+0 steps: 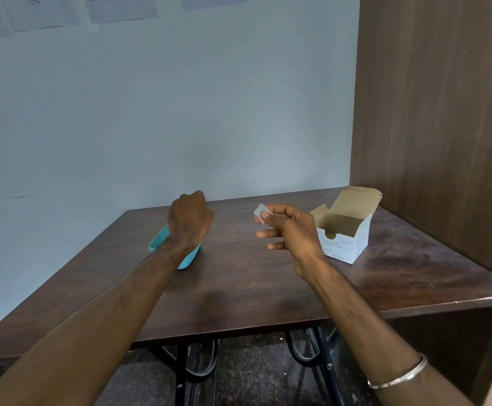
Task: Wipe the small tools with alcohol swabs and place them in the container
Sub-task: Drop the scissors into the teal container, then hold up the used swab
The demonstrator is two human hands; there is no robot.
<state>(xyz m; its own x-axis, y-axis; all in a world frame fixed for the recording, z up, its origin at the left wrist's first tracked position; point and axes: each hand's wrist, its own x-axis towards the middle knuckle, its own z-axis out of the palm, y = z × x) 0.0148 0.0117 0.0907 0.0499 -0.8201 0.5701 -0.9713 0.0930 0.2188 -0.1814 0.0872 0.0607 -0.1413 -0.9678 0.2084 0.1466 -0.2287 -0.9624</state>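
Table (239, 288), dark wood; swab box (341, 238), flaps up, right; teal container (158, 240) under left hand (190, 221) — fingers curled, contents hidden, possibly a tool; right hand (290, 230) pinches swab (261, 211) — bring tool to swab, wipe all round

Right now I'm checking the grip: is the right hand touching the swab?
Touching. The head view shows the right hand pinching the small white swab between thumb and fingers, raised above the table.
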